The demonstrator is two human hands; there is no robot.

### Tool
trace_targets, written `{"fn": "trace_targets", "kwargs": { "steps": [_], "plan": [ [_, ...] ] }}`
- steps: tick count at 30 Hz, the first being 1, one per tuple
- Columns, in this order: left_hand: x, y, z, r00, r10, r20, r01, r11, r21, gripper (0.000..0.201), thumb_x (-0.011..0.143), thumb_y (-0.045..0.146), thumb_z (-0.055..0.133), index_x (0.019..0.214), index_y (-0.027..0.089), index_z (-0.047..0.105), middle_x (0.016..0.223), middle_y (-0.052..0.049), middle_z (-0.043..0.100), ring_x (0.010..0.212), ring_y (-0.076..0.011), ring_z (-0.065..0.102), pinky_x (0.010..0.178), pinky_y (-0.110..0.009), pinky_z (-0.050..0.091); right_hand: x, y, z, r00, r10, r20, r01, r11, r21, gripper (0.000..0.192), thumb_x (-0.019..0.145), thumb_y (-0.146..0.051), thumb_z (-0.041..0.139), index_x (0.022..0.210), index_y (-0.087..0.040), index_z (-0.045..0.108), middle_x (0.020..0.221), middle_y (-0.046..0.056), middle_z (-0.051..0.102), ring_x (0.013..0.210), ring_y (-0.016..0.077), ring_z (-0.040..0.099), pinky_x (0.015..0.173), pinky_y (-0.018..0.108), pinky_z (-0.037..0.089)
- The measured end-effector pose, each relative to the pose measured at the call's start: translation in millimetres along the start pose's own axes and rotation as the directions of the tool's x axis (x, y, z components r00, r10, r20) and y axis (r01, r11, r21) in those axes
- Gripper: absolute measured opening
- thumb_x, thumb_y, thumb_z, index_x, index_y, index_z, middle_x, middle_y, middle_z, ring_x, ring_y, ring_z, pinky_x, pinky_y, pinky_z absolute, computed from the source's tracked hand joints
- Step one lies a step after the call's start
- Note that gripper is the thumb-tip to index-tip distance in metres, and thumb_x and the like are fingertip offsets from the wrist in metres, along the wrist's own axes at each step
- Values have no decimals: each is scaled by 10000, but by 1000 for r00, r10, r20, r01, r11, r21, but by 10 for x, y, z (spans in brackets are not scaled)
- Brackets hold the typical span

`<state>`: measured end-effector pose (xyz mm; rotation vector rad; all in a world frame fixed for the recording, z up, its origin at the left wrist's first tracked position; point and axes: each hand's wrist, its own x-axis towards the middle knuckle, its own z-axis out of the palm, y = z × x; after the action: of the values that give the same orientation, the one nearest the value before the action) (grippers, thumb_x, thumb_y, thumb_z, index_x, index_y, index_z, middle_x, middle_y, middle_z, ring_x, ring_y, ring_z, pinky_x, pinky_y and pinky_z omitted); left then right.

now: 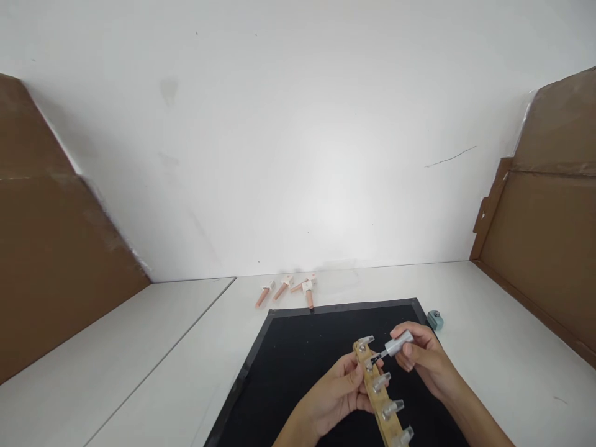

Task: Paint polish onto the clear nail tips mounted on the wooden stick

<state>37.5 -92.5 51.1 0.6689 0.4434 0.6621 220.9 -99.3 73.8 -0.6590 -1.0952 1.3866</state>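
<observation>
My left hand [338, 392] grips a wooden strip [379, 400] that carries several clear false nail tips on small pegs. My right hand [426, 360] holds a silver-capped nail polish brush [395, 345], its dark tip touching the second nail tip from the far end [371, 360]. Both hands hover above a black mat [298, 366] on the white table.
Several small pink tubes with white labels [288, 289] lie beyond the mat's far edge. A small teal-grey object [435, 320] sits by the mat's right corner. Brown cardboard panels stand at left [51, 248] and right [544, 223], with a white wall behind.
</observation>
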Motion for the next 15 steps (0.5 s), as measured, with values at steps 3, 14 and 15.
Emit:
{"fn": "trace_targets", "kwargs": {
  "steps": [3, 14, 15],
  "plan": [
    [-12, -6, -18, 1000, 4, 12, -4, 1000, -4, 354, 634, 363, 808, 872, 118, 711, 764, -52, 745, 662, -136, 699, 604, -220, 525, 8, 13, -19, 1000, -9, -11, 9, 1000, -3, 279, 638, -438, 822, 771, -198, 772, 454, -58, 428, 417, 93, 333, 431, 242, 274],
    [-30, -10, -60, 1000, 12, 17, -12, 1000, -7, 361, 622, 363, 819, 871, 125, 711, 763, -52, 746, 666, -132, 696, 598, -211, 527, 29, 97, -78, 997, -54, -50, 56, 998, 35, 265, 669, -436, 801, 786, -203, 756, 443, -84, 347, 410, 76, 249, 405, 224, 255],
    [-32, -12, -62, 1000, 13, 18, -13, 1000, -7, 358, 628, 361, 815, 874, 122, 710, 763, -52, 743, 663, -131, 695, 594, -209, 525, 25, 92, -72, 997, -55, -50, 57, 998, 40, 267, 673, -442, 797, 790, -206, 755, 443, -85, 344, 412, 76, 241, 405, 224, 253]
  ]
}}
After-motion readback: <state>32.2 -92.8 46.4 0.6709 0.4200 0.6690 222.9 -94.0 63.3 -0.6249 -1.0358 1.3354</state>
